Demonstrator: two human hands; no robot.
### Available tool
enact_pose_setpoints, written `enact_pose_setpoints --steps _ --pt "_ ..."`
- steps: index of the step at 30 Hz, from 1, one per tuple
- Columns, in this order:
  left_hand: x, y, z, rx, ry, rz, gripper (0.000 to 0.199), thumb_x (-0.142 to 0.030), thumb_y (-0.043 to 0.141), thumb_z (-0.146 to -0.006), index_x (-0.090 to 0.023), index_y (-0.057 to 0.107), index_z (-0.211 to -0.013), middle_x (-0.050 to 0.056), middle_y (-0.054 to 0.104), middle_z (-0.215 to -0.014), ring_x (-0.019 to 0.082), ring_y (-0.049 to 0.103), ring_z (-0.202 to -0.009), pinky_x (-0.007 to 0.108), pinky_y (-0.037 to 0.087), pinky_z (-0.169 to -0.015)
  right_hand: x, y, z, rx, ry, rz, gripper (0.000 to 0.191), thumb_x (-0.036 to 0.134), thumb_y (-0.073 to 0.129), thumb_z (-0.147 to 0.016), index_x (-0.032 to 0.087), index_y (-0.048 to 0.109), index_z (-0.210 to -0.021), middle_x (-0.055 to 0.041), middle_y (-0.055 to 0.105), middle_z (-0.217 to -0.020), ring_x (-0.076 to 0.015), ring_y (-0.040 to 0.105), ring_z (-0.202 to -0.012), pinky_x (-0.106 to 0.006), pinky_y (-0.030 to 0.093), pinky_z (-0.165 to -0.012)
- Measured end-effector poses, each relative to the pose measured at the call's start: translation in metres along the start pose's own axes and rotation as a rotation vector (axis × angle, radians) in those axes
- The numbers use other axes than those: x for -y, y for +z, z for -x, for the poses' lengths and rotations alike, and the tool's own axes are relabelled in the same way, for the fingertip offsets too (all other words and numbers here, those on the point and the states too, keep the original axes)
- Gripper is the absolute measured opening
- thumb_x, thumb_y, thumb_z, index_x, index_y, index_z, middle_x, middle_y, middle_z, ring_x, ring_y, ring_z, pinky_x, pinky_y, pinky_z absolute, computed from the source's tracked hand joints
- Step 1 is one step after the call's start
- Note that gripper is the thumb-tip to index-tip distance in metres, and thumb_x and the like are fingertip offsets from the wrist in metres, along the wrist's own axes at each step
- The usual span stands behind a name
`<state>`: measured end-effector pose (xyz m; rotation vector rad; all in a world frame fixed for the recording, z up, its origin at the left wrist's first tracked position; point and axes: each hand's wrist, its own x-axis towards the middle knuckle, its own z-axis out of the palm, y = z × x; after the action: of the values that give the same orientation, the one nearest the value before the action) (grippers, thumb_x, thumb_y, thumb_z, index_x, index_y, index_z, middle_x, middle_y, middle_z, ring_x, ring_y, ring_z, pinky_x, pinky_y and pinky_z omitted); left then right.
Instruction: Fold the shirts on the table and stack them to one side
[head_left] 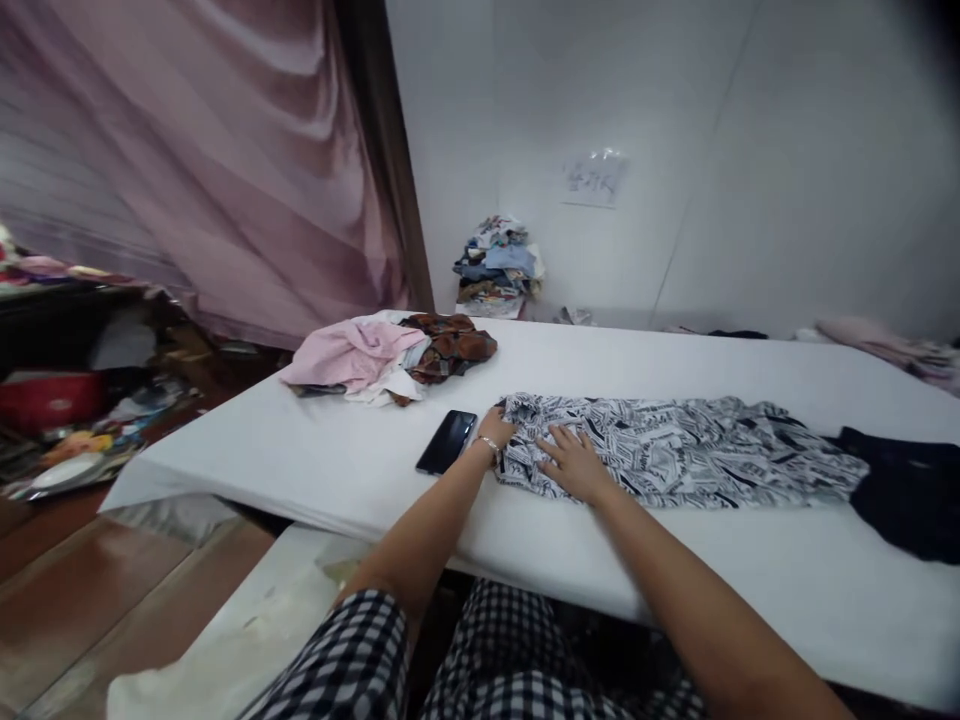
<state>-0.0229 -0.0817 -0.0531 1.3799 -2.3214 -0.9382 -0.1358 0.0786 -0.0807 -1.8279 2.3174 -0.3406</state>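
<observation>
A black-and-white printed garment (675, 450) lies stretched out sideways on the white table (337, 470). At its left end is my left hand (496, 430), a bracelet on the wrist, with its fingers closed on the edge of the fabric. My right hand (574, 462) rests flat on the same garment, a little to the right, its fingers spread. A dark phone (448, 442) lies just left of my left hand. The garment's right end meets a dark navy piece of clothing (911, 495).
Pink cloth (356, 350) and brown patterned cloth (454, 348) lie heaped at the table's back left. Behind the table stands a stack of folded clothes (499, 262) by the wall. A pink curtain (277, 150) hangs at the left. More clothes (885, 342) lie at the far right.
</observation>
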Motion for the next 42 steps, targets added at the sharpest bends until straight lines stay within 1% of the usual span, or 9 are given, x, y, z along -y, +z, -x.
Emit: enact_pose_setpoints --steps 8,13,18,22,26,31,35,38,42 --pt "-0.033 -0.003 -0.002 -0.043 0.066 -0.015 0.050 -0.013 0.055 -0.076 -0.016 0.056 -0.126 0.010 0.065 -0.122 0.021 0.061 -0.111 0.026 0.046 -0.091 -0.003 -0.009 -0.002 0.012 0.004 -0.140 0.057 0.052 0.041 -0.089 0.026 0.044 -0.140 -0.0088 0.024 -0.155 -0.0272 0.014 -0.144 -0.052 0.004 -0.114" --pt "-0.066 -0.001 0.000 -0.043 0.215 -0.075 0.047 -0.010 0.053 -0.077 -0.015 0.058 -0.123 0.013 0.062 -0.125 0.024 0.056 -0.117 0.031 0.040 -0.099 -0.027 -0.027 0.003 -0.281 0.227 -0.825 0.059 0.052 0.034 -0.090 0.026 0.041 -0.142 -0.0055 0.045 -0.144 -0.0233 0.042 -0.132 -0.046 0.032 -0.109" --pt "-0.109 0.041 0.025 0.081 0.425 -0.113 0.042 -0.008 0.056 -0.075 -0.011 0.060 -0.117 0.019 0.058 -0.126 0.029 0.056 -0.114 0.037 0.042 -0.097 -0.044 -0.043 0.016 -0.397 0.373 -1.218 0.072 0.061 0.014 -0.091 0.022 0.018 -0.150 -0.0092 0.042 -0.146 -0.0233 0.051 -0.124 -0.043 0.044 -0.099" --pt "-0.135 0.070 0.063 0.277 0.695 -0.048 0.035 -0.014 0.062 -0.075 -0.015 0.064 -0.110 0.011 0.066 -0.115 0.023 0.061 -0.103 0.028 0.047 -0.089 -0.056 -0.044 0.028 -0.416 0.379 -1.233 0.079 0.060 0.010 -0.090 0.008 0.023 -0.148 -0.0140 0.043 -0.145 -0.0259 0.049 -0.126 -0.041 0.044 -0.099" --pt "-0.122 0.049 0.076 0.227 0.838 0.047 0.030 -0.024 0.053 -0.086 -0.022 0.063 -0.115 0.004 0.058 -0.130 0.019 0.050 -0.121 0.027 0.036 -0.105 -0.072 -0.037 0.047 -0.495 0.449 -1.187 0.073 0.056 0.022 -0.090 0.017 0.018 -0.151 -0.0093 0.040 -0.147 -0.0245 0.046 -0.130 -0.042 0.043 -0.100" --pt "-0.070 0.009 0.038 -0.065 0.428 -0.022 0.036 -0.035 0.046 -0.090 -0.018 0.059 -0.119 0.008 0.062 -0.121 0.019 0.059 -0.108 0.030 0.042 -0.095 -0.072 -0.033 0.060 -0.560 0.503 -0.918 0.067 0.044 0.041 -0.086 0.020 0.030 -0.147 -0.0083 0.043 -0.146 -0.0239 0.043 -0.131 -0.044 0.038 -0.105" --pt "-0.047 0.018 0.014 0.138 0.128 -0.114 0.057 -0.053 0.049 -0.084 -0.013 0.055 -0.125 0.015 0.066 -0.117 0.026 0.062 -0.106 0.032 0.047 -0.084 -0.049 -0.034 0.056 -0.569 0.375 -0.537 0.061 0.046 0.039 -0.088 0.021 0.039 -0.143 -0.0045 0.036 -0.150 -0.0210 0.030 -0.139 -0.043 0.026 -0.113" --pt "-0.050 0.038 0.013 0.203 0.115 -0.095 0.054 -0.055 0.052 -0.080 -0.013 0.063 -0.113 0.016 0.068 -0.113 0.027 0.065 -0.100 0.030 0.048 -0.075 -0.031 -0.030 0.051 -0.362 0.245 -0.393 0.059 0.048 0.040 -0.090 0.022 0.041 -0.142 -0.0042 0.034 -0.151 -0.0222 0.026 -0.141 -0.044 0.021 -0.115" --pt "-0.068 0.054 0.018 0.189 0.139 -0.035 0.042 -0.038 0.058 -0.078 -0.014 0.064 -0.112 0.013 0.069 -0.112 0.023 0.067 -0.098 0.025 0.048 -0.074 -0.015 -0.024 0.047 -0.126 0.261 -0.347 0.063 0.049 0.045 -0.088 0.016 0.041 -0.142 -0.0100 0.032 -0.151 -0.0252 0.024 -0.142 -0.044 0.017 -0.116"
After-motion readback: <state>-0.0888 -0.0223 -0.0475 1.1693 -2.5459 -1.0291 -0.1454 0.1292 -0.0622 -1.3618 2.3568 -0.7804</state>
